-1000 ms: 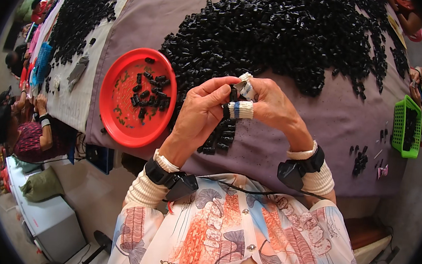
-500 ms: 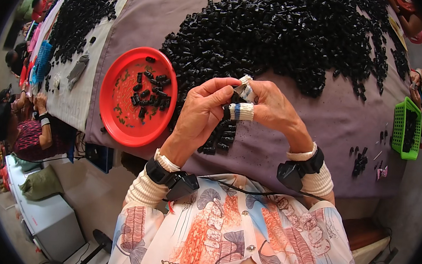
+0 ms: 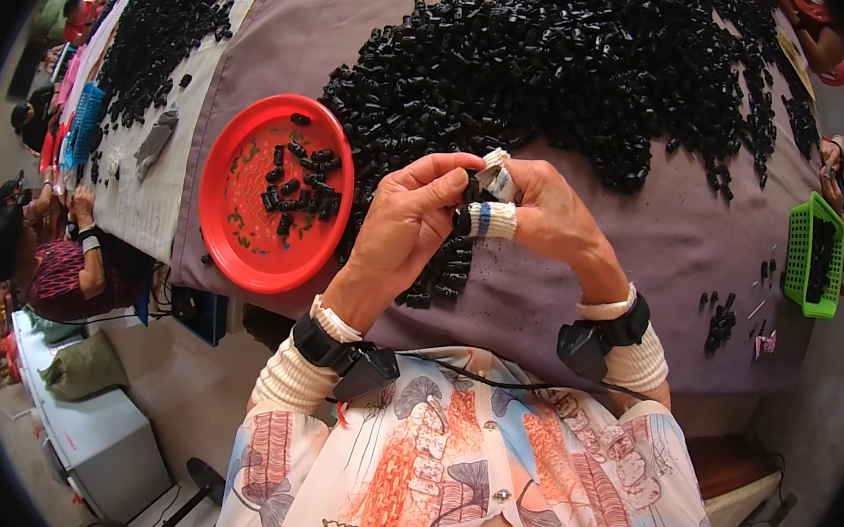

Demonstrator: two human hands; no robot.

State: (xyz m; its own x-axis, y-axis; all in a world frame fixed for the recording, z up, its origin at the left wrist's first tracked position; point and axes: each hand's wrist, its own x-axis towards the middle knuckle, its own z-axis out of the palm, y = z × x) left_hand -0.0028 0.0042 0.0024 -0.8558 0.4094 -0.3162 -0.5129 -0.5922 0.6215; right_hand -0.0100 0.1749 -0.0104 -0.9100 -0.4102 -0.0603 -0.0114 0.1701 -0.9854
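One black piece (image 3: 473,190) is pinched in our left hand (image 3: 409,210), probably light, stiff, kinda slick, best side-gripped; we can't tell what our right hand (image 3: 555,211) holds.

Left hand (image 3: 401,222) pinching black piece (image 3: 470,191); red tray (image 3: 240,182) beside pile (image 3: 548,84).

Right hand (image 3: 548,202): blue-striped white finger sleeves (image 3: 492,220) at grip. Behind it: cream ribbed cuffs (image 3: 291,379), black wrist units (image 3: 583,350), black cable (image 3: 477,375), leaf-print shirt (image 3: 472,439).
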